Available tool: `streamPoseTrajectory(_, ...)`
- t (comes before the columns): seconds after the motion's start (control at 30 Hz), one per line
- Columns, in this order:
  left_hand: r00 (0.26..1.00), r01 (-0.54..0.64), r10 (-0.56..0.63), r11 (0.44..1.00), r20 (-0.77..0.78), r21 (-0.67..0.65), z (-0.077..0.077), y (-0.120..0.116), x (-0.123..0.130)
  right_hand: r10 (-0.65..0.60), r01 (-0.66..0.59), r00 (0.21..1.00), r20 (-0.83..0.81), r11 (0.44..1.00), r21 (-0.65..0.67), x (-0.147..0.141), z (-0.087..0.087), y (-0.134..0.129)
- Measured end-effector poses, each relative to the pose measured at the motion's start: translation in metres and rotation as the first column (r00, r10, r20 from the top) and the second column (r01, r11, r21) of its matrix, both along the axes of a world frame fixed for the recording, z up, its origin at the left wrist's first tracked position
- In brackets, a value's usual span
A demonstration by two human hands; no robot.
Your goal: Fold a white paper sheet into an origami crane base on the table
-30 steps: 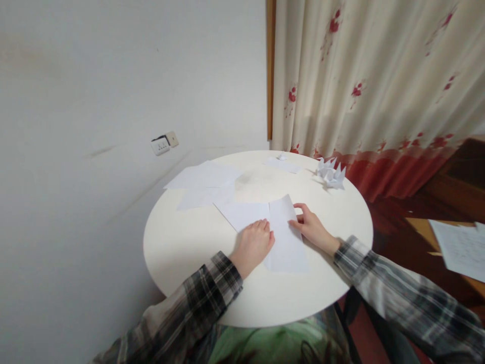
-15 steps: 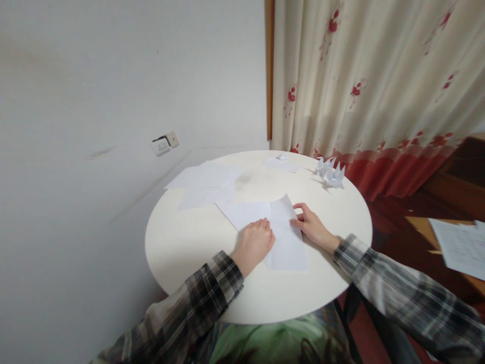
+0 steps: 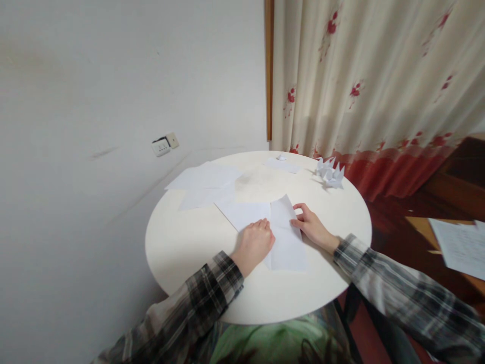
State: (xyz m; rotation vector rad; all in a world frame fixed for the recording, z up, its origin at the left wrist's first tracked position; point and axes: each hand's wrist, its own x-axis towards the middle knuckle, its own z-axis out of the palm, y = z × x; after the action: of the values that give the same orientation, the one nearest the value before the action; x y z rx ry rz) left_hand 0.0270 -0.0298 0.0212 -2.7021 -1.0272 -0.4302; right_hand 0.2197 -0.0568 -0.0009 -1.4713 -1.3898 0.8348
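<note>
A white sheet of paper (image 3: 286, 247) with a crease down it lies on the round white table (image 3: 178, 242), its right part slightly raised. My left hand (image 3: 257, 240) presses on the sheet near the crease, its fingers together and curled. At the sheet's right edge, my right hand (image 3: 308, 222) pinches the paper between thumb and fingers. Folded white paper figures (image 3: 331, 174) with pointed tips stand at the table's back right.
More white sheets (image 3: 206, 177) overlap at the table's back left. A small folded piece (image 3: 281, 157) rests on a paper (image 3: 286, 166) at the back. Written papers (image 3: 460, 247) lie on a wooden surface at the right. A wall and curtain stand behind.
</note>
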Motion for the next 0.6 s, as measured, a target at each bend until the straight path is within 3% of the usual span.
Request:
streamPoseTrajectory(0.23, 1.0, -0.009, 0.009, 1.0, -0.013, 0.001, 0.002, -0.001, 0.0, 0.007, -0.007, 1.0, -0.012, 1.0, 0.001, 0.001, -0.001, 0.001)
streamPoseTrajectory(0.6, 1.0, -0.003, 0.003, 1.0, 0.023, -0.007, -0.008, 0.009, -0.002, -0.011, 0.009, 0.999, 0.04, 0.999, 0.054, -0.004, 0.011, -0.008)
